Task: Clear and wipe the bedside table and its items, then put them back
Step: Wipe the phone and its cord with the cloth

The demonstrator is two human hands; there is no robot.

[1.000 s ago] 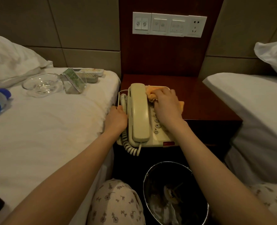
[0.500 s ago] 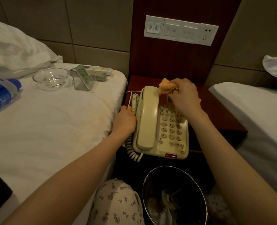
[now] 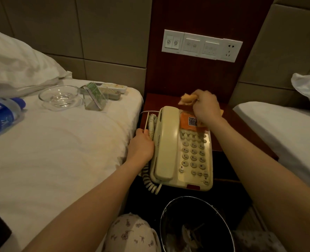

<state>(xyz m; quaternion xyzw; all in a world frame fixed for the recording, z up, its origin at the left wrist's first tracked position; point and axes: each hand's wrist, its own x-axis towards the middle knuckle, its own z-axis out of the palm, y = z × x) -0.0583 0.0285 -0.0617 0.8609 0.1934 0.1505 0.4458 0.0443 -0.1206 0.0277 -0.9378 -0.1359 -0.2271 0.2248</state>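
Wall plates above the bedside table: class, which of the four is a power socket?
The rightmost plate, which shows plug holes; the other three plates to its left carry switches.

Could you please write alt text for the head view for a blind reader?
A person's right hand holds a bunched orange cloth above a cream telephone on a dark bedside table; the left hand grips the phone's left side.

Single head-worn wide-angle camera, facing the wall, looks forward and down, close over the phone on the table; left bed and right bed fill the sides.
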